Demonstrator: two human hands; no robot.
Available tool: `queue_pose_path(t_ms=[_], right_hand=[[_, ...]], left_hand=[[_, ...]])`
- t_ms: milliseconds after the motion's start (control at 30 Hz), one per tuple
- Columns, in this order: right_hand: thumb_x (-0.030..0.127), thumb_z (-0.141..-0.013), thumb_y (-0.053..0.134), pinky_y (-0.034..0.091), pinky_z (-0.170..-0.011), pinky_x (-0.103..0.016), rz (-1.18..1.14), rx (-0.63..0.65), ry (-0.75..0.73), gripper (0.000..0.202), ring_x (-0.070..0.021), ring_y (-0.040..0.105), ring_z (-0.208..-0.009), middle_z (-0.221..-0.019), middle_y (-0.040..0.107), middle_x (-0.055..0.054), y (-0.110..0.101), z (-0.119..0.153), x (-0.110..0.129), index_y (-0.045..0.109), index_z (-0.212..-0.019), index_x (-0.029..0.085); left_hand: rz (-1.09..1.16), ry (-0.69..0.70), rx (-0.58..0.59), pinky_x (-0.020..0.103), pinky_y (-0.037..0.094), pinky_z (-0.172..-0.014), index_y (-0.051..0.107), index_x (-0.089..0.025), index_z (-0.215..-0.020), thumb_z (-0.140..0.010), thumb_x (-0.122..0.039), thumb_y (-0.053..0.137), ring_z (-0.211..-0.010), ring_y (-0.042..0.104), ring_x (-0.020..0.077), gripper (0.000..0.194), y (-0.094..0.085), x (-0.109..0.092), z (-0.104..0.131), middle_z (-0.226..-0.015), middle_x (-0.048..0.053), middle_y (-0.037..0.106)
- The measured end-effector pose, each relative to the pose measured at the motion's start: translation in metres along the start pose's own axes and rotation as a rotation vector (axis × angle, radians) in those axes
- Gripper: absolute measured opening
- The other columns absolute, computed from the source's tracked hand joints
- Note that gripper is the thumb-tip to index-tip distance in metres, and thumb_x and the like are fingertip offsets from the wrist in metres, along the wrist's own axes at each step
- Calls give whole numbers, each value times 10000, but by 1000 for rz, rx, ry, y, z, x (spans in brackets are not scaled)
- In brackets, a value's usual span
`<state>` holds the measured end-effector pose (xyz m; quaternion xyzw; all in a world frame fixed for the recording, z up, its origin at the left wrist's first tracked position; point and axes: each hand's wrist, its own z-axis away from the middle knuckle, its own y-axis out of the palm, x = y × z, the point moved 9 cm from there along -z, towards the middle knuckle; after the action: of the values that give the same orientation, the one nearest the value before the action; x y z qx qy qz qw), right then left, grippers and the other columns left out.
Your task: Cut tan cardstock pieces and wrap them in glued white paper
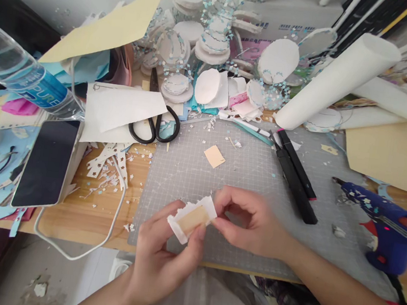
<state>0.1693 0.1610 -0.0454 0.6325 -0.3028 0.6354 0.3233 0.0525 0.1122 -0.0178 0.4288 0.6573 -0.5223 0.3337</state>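
Observation:
My left hand [171, 252] grips a small white paper piece [181, 215] with a tan rectangle [195, 218] on its face, thumb in front and fingers behind. Its edges look folded and ragged. At its right edge, my right hand [245, 219] pinches the corner between thumb and forefinger. Both hands are above the near part of the grey cutting mat [186, 175]. A small peach paper square [214, 157] lies on the mat just beyond them.
Two black pen-like tools [294, 178] lie right of the hands, with a blue glue gun [383, 224] farther right. Black-handled scissors [154, 129], a phone [47, 163] and a water bottle [30, 77] are at left. White paper discs [207, 86] and a white roll [338, 82] crowd the back.

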Motion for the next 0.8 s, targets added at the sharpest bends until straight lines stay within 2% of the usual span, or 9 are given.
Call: queue_pose_path(t_ms=[167,333,467,800], right_hand=[[131,-783,609,395,-529,-217,69,-84,2,134,-86,473,-583,-651,507,43,-5,3,-2,504,-729,196],[107,-766,603,400,-525,-217,216,-150,-123,145,-79,462,-553,-623,513,50,-7,7,8,498,-730,200],[104,-776,590,397,-506,-202,329,-167,-171,136,-70,472,-540,-623,526,50,-6,8,13,509,-724,200],[137,-818,591,436,-503,-210,418,-233,-211,107,-83,514,-537,-622,566,38,-6,12,18,550,-755,214]], left_hand=[[-49,94,-37,227,419,-537,549,-205,-713,-762,-61,625,-575,515,105,170,1,-6,-1,-633,-36,532],[-143,191,-95,218,444,-556,546,-195,-755,-741,-12,627,-597,545,102,200,1,-13,-1,-670,-29,559],[-160,212,-103,221,451,-552,540,-194,-760,-732,17,613,-607,551,107,225,3,-16,-1,-693,-14,590],[-191,252,-141,238,474,-565,497,-200,-697,-730,27,595,-623,560,119,249,4,-16,-4,-718,18,610]])
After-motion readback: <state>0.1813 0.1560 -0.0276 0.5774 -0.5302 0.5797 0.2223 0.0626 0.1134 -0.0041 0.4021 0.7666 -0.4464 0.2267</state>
